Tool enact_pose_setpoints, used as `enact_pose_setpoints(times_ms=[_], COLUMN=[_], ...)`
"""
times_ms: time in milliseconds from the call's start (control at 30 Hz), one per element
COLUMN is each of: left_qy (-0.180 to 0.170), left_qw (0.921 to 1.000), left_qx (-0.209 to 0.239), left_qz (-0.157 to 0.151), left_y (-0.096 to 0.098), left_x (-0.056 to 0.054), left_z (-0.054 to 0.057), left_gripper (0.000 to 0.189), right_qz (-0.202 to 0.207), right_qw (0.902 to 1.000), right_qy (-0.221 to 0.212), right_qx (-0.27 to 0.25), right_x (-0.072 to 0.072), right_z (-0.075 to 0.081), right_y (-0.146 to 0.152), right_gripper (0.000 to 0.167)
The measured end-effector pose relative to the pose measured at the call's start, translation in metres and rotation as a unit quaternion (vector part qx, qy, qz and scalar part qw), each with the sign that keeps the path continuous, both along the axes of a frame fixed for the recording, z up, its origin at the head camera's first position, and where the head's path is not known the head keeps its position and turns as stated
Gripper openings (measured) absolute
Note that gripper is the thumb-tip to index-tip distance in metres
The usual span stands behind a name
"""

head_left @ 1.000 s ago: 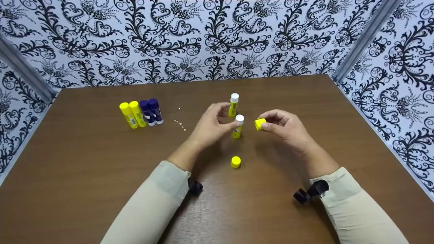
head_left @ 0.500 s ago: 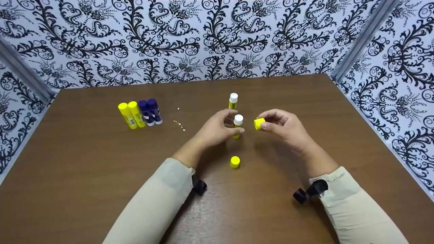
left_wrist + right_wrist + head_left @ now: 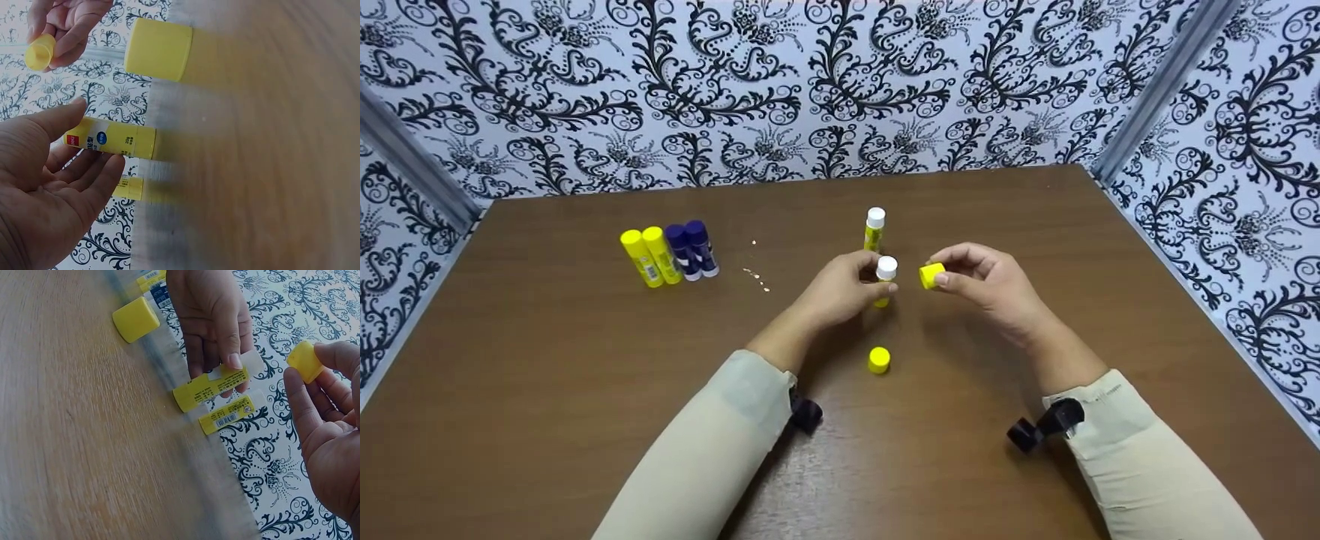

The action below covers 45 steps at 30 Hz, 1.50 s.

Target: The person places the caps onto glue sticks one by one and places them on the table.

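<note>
Around the upper part of an uncapped yellow glue stick my left hand has its thumb on one side and fingers on the other. The stick stands upright on the table, its white top showing above the hand. My right hand pinches a yellow cap between thumb and fingers, just right of that stick and apart from it. Another uncapped glue stick stands behind the held one. In front, a second yellow cap sits on the table, large in the left wrist view.
Two capped yellow glue sticks and two dark purple ones stand in a row at the back left of the brown table. Small pale crumbs lie between that row and my left hand. Patterned walls enclose the back and sides.
My left hand has moved slightly right and toward me, off the rear glue stick, and its thumb and fingers now hold the nearer one. The right hand stays almost still with its cap.
</note>
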State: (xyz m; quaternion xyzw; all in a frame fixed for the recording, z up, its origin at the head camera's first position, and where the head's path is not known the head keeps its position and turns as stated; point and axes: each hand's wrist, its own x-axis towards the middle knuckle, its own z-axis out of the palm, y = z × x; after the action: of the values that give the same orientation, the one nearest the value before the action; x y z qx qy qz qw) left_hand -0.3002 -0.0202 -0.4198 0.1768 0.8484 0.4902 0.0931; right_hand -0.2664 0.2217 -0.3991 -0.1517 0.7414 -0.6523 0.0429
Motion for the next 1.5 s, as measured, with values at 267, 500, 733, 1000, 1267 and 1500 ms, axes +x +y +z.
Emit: enact_pose_setpoints(times_ms=[267,500,733,1000,1267,1500], left_qy=[0.016,0.021,0.020,0.017,0.030,0.038], left_qw=[0.9998,0.9996,0.9996,0.9988,0.9968,0.9949], left_qx=[-0.009,-0.009,0.003,0.033,0.061,0.070], left_qz=[0.011,0.013,0.020,0.033,0.043,0.062], left_y=[-0.004,-0.004,-0.008,-0.017,-0.026,-0.031], left_x=[0.004,0.004,0.007,0.015,0.019,0.026], left_z=[0.001,0.001,0.002,0.010,0.018,0.028], left_gripper=[0.025,0.025,0.025,0.026,0.028,0.035], right_qz=[0.005,0.001,0.003,0.007,0.008,0.014], right_qw=[1.0000,1.0000,0.9998,0.9988,0.9978,0.9969], right_qy=[0.002,-0.001,-0.011,-0.012,-0.013,-0.006], right_qx=[0.007,0.009,-0.015,-0.047,-0.065,-0.077], right_x=[0.000,-0.001,-0.001,0.001,0.003,0.003], right_z=[-0.002,-0.002,-0.001,0.004,0.014,0.023], right_y=[-0.002,-0.002,-0.005,-0.008,-0.015,-0.025], right_gripper=[0.029,0.028,0.027,0.023,0.021,0.020])
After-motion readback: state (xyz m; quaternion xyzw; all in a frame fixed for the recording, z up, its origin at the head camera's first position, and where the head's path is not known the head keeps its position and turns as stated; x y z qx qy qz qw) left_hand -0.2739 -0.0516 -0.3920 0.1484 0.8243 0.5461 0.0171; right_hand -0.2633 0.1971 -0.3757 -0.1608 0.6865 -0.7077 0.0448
